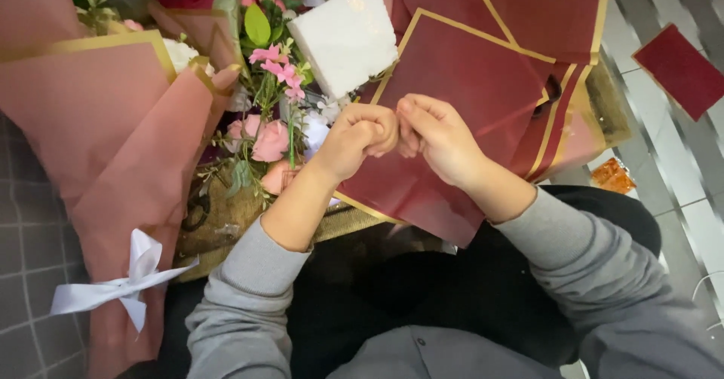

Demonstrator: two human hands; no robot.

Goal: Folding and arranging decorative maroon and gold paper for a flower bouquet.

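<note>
Pink-wrapped bouquet (128, 145) (white ribbon (124, 285)) beside foam block (345, 38).

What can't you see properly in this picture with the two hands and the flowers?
Head view:
- What the left hand and right hand pinch between them: curled fingers hide it.
- The middle of the dark red wrapping sheet: the hands cover it.
- The wrapped pink bouquet: cut off by the left and bottom edges.
- The small orange thing on the floor: too small to identify.
- The white foam block: its top runs out of frame.
</note>
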